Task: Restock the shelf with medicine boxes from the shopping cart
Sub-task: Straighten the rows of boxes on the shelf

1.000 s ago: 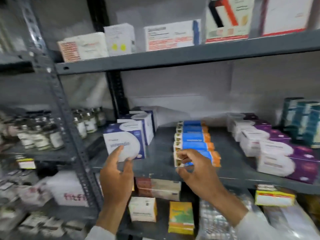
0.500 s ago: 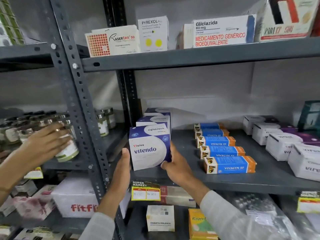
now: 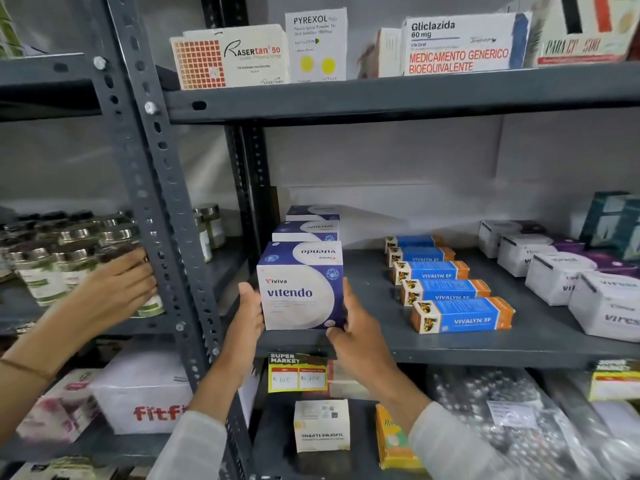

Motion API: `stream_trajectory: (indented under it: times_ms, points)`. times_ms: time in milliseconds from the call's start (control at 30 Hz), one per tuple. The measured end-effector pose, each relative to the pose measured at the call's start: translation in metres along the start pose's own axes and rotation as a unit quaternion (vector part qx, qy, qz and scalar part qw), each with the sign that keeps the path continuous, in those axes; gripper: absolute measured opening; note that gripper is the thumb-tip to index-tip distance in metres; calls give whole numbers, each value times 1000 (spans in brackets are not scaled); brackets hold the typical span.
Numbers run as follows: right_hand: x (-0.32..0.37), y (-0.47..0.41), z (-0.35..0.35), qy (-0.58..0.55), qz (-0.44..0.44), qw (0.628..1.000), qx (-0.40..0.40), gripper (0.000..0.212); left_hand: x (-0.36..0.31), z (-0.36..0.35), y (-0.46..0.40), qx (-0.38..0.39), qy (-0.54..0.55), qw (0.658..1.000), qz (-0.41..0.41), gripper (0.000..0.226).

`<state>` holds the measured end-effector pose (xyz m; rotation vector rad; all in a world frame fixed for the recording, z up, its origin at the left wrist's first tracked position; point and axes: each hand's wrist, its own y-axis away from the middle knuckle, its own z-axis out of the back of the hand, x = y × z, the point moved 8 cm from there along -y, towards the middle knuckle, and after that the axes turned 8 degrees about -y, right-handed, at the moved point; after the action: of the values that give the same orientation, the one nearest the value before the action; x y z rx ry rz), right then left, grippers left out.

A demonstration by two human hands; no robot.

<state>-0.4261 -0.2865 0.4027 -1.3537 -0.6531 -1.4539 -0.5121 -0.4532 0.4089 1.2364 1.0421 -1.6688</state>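
Glass jars with shiny metal lids crowd the left bay. A yellow-and-red supermarket price tag hangs from the near shelf edge. Lower left sits a white plastic-wrapped "fitfi" package.

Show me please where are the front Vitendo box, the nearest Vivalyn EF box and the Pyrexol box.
front Vitendo box (image 3: 300, 296): head view, on its white front face.
nearest Vivalyn EF box (image 3: 464, 315): head view, on its blue side panel.
Pyrexol box (image 3: 317, 43): head view, on its white front.

Front of a row of boxes at shelf edge; cartons right, jars left.
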Motion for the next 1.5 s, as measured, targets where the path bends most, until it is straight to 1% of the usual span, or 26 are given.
stream_trajectory:
  times_ms: [67,300,367,467,500,533,567,600,633,667,700,733,800,833,900,933,967,1000,1067,1133,1200,1233,1267,1367,1500]
  points:
    - [0,0,0,15,1,1000,3,81,1,0,0,6,-2,1000,-4,65]
    - [2,3,-3,43,22,999,-4,83,3,-1,2,-1,4,1000,-1,57]
    - [5,4,-3,55,31,998,-8,84,-1,-4,3,-8,20,1000,-4,56]
    - [10,7,0,59,38,998,3,86,-2,-2,-6,-42,36,998,18,59]
    - [11,8,3,50,34,998,11,86,-2,2,-5,-65,50,996,22,55]
    - [12,12,8,38,32,999,18,84,-1,6,-1,-106,60,992,16,49]
    - [14,16,17,30,36,999,22,80,0,12,9,-164,59,985,-2,40]
    - [17,21,30,31,50,998,14,74,-3,18,26,-227,57,971,-41,35]
    - [22,26,47,39,71,997,-5,67,-7,22,42,-301,43,950,-77,34]
    - [26,31,68,46,96,994,-32,60,-13,21,59,-354,29,928,-111,36]
    - [29,35,92,54,117,990,-63,54,-20,13,71,-376,16,916,-138,36]
    - [32,38,118,65,135,984,-97,49,-27,-1,74,-376,-11,912,-163,36]
    - [31,43,172,102,162,968,-161,42,-49,-40,81,-326,-84,914,-226,35]
    - [28,43,197,129,169,961,-179,39,-60,-64,80,-288,-119,915,-255,34]
    - [16,39,237,177,168,953,-178,35,-74,-116,77,-196,-219,908,-298,36]
    - [9,35,253,193,160,954,-167,30,-74,-141,71,-145,-288,896,-304,40]
    - [0,31,266,205,146,956,-149,26,-68,-163,60,-96,-360,882,-288,45]
    - [-9,26,275,218,133,959,-125,25,-55,-179,48,-57,-428,864,-260,50]
    - [-23,18,285,256,121,956,-79,39,-30,-194,29,-4,-527,824,-207,58]
    - [-37,12,287,267,102,958,-35,41,-16,-198,23,10,-564,803,-192,62]
    - [-46,8,284,268,102,958,-11,50,-12,-197,24,-4,-562,803,-199,64]
    - [-48,8,283,272,103,957,-11,53,-10,-196,25,-8,-560,805,-198,65]
    - [-49,7,282,271,107,956,-14,52,-8,-196,25,-8,-559,806,-195,65]
    - [-48,10,281,268,112,956,-33,40,-4,-195,24,-10,-555,811,-187,67]
    - [-48,13,275,264,121,956,-36,43,-4,-195,25,-19,-554,811,-189,63]
